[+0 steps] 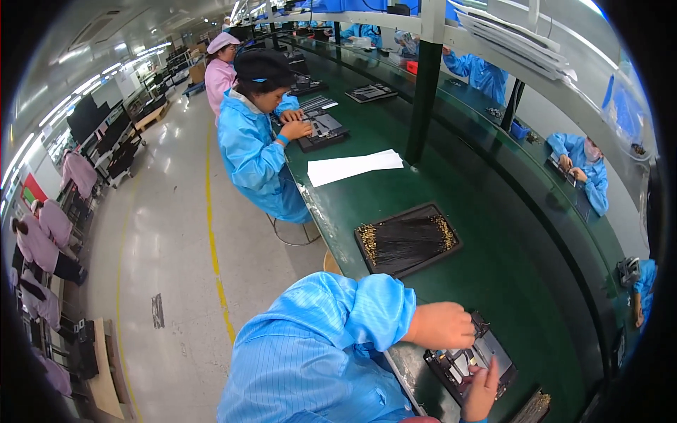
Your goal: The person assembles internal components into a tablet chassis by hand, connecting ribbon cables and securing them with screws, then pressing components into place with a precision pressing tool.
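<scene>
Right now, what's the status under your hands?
Left hand curled, right hand partly extended, grips unclear. Black-and-grey rectangular device on green bench beneath. Black rectangular tray sits apart, not blocking.

Tray (425, 263) left of device (496, 347)

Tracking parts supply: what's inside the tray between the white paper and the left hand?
Black strands span the tray, with gold-coloured pieces at both ends. Whatever lies beneath them is covered and cannot be seen.

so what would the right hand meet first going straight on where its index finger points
Probably the flat grey panel of the black rectangular device, though depth there is hard to judge.
</scene>
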`<state>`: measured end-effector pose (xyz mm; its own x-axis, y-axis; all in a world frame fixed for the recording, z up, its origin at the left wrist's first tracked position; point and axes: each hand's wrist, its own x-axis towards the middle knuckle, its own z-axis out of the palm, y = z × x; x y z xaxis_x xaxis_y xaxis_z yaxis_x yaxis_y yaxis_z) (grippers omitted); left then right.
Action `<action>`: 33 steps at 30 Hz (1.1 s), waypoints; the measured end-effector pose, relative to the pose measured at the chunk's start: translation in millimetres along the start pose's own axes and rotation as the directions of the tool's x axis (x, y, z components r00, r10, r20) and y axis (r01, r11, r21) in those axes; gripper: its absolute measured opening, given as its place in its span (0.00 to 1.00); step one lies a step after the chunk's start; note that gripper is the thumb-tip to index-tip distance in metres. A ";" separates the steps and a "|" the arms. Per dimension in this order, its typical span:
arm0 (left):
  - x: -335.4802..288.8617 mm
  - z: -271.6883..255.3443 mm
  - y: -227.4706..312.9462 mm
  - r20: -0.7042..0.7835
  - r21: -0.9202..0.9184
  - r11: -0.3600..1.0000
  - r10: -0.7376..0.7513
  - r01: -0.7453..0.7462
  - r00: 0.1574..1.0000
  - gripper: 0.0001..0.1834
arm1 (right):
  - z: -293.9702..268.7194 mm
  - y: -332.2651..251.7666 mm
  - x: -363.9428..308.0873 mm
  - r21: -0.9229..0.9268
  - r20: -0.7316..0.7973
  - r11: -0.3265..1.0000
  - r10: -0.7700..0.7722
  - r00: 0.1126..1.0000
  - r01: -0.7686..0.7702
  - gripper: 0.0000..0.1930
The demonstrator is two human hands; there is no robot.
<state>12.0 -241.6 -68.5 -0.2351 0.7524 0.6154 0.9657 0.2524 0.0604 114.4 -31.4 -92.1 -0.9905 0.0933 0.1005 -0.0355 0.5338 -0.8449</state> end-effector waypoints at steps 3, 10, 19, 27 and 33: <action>-1.5 3.9 1.1 0.026 -0.052 0.999 0.018 -0.016 1.000 0.09 | 5.4 -14.5 9.2 0.093 0.262 0.991 0.068 0.963 -0.096 0.16; -5.8 -0.3 0.8 0.076 -0.095 0.995 -0.035 0.042 0.997 0.05 | 5.4 -57.3 20.0 0.032 0.434 0.965 0.220 0.874 -0.259 0.20; -16.1 -3.8 1.2 0.153 -0.131 0.988 -0.057 0.077 0.987 0.06 | 26.2 -38.1 19.6 0.272 0.431 0.880 0.251 0.867 -0.390 0.12; -30.6 0.1 3.3 0.183 -0.173 0.974 -0.111 0.143 0.977 0.06 | 37.1 -32.1 17.9 0.251 0.459 0.870 0.279 0.844 -0.424 0.13; -30.1 4.9 15.5 0.298 -0.334 0.885 -0.228 0.325 0.927 0.06 | 28.9 -35.5 13.8 0.227 0.550 0.801 0.365 0.751 -0.555 0.16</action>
<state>33.6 -257.4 -89.9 -0.4705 0.8214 0.3224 0.8150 0.2644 0.5156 98.2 -73.4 -75.9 -0.8300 -0.1975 -0.5216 0.4909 0.1852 -0.8513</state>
